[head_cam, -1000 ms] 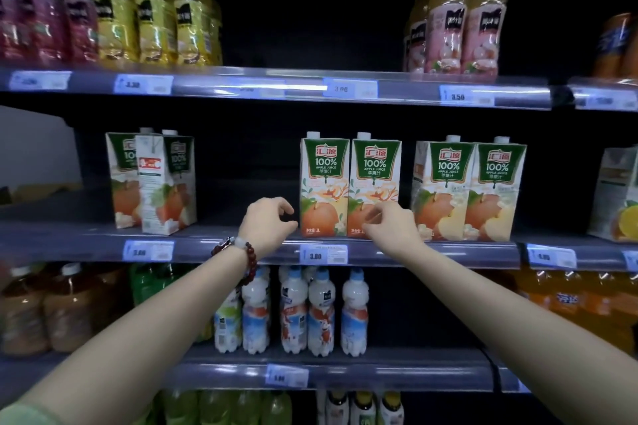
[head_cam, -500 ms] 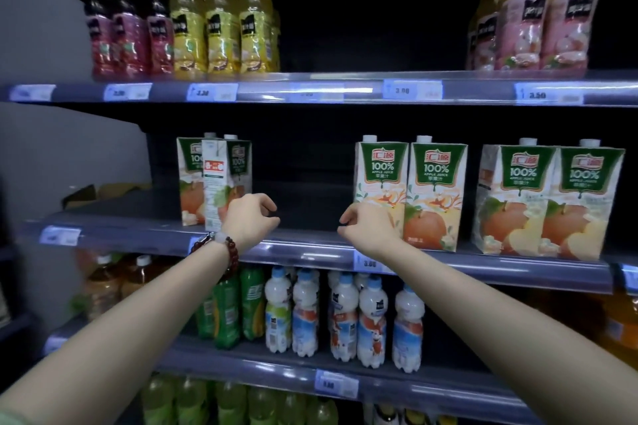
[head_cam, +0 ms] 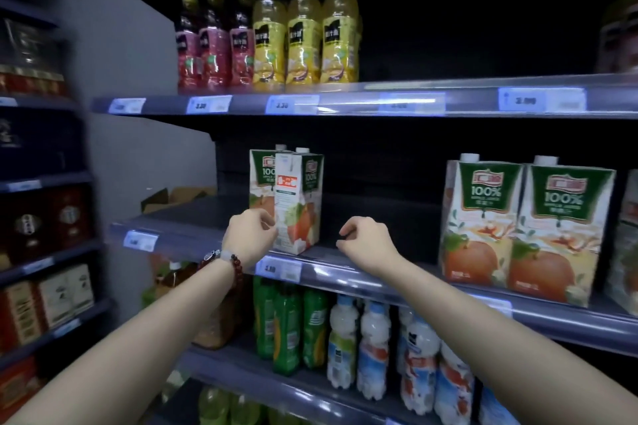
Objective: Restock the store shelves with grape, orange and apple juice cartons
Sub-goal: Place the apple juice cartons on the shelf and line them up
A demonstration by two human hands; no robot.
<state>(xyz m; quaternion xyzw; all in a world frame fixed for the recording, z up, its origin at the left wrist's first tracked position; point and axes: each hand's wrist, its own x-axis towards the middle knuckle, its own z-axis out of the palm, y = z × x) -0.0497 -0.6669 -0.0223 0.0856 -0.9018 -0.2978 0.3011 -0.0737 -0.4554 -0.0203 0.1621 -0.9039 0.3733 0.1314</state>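
Note:
On the middle shelf (head_cam: 348, 273) two green-topped apple juice cartons stand at the left. The front carton (head_cam: 298, 207) is turned so its white side faces me, and the rear carton (head_cam: 260, 179) is partly hidden behind it. My left hand (head_cam: 250, 235), fingers curled, is right at the front carton's lower left edge; I cannot tell if it touches. My right hand (head_cam: 366, 240), also curled and holding nothing, hovers over the bare gap to the carton's right. Two more apple juice cartons (head_cam: 480, 224) (head_cam: 562, 235) stand upright further right.
Red and yellow juice bottles (head_cam: 269, 41) line the top shelf. Green and white bottles (head_cam: 345, 338) fill the shelf below. A cardboard box (head_cam: 177, 197) lies at the middle shelf's far left end. A grey side panel (head_cam: 138, 148) and a neighbouring rack (head_cam: 41, 252) stand left.
The view has swung left. Both hands have moved left along the shelf, away from the middle pair of cartons to the left pair. Both stay curled and hold nothing.

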